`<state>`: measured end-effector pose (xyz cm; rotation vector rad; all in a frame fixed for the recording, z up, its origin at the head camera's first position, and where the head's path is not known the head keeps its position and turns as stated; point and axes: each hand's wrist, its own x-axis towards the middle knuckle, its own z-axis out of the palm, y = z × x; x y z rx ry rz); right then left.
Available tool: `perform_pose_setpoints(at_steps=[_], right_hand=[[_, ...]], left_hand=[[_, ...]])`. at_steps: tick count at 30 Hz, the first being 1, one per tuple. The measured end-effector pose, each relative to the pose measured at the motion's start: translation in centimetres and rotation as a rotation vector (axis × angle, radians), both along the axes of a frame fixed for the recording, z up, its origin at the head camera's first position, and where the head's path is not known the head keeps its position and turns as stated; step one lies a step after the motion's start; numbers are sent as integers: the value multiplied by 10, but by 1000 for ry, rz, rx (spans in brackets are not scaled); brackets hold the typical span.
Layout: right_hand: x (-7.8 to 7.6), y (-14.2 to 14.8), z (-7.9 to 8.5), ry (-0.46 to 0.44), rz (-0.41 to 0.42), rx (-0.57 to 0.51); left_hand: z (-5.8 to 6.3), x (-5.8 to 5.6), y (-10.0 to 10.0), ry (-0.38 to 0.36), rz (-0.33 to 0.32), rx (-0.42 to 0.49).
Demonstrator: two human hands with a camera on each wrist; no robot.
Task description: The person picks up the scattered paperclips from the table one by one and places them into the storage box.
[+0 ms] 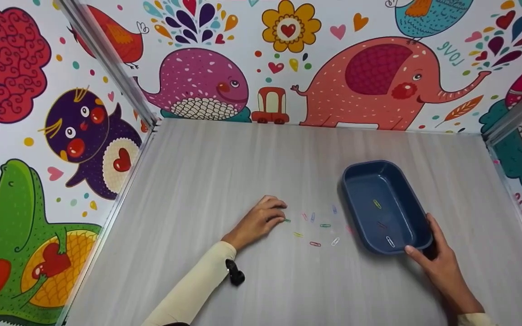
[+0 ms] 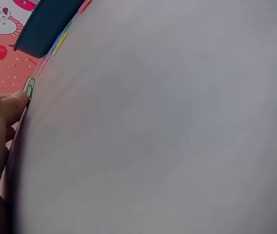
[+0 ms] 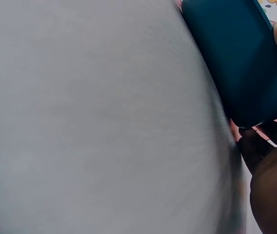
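My left hand [image 1: 257, 221] is low over the table, left of the scattered paper clips. Between its thumb and finger it pinches a green paper clip [image 2: 30, 87], whose loop sticks out past the thumb tip. My right hand [image 1: 444, 267] grips the near right corner of a dark blue tray [image 1: 379, 181], thumb on the rim. Inside the tray lie a yellow paper clip [image 1: 377, 204], a dark red one and a white paper clip [image 1: 390, 242]. Several more lie on the table between my left hand and the tray, among them a red paper clip [image 1: 315, 244] and another green clip [image 1: 325, 225].
The light wood-grain table [image 1: 224, 163] is bounded by walls printed with cartoon animals. Metal edge strips [image 1: 107, 231] run along its sides. A pink paper clip [image 1: 350, 229] lies close against the tray's left side. A black strap device [image 1: 234, 272] sits on my left wrist.
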<state>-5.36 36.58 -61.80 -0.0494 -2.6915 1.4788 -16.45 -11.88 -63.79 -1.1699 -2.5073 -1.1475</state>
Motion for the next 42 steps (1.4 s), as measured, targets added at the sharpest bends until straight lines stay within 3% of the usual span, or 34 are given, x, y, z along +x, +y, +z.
perform_pose_setpoints(at_steps=[8,20,31,38,42], right_hand=[[0,3,-1,-21,0,1],[2,-1,-2,49,19,-52],[0,2,-2,36,17,-21],[0,2,-2,28,20,-22],[0,2,-2,19,22,-33]], left_hand=[[1,1,3,39,9,-40],[3,3,5,-40,53,-26],[17,2,15,79,89,-33],[22,0,21,-15,92,-76],[27,-3,26,-43,73,-44]])
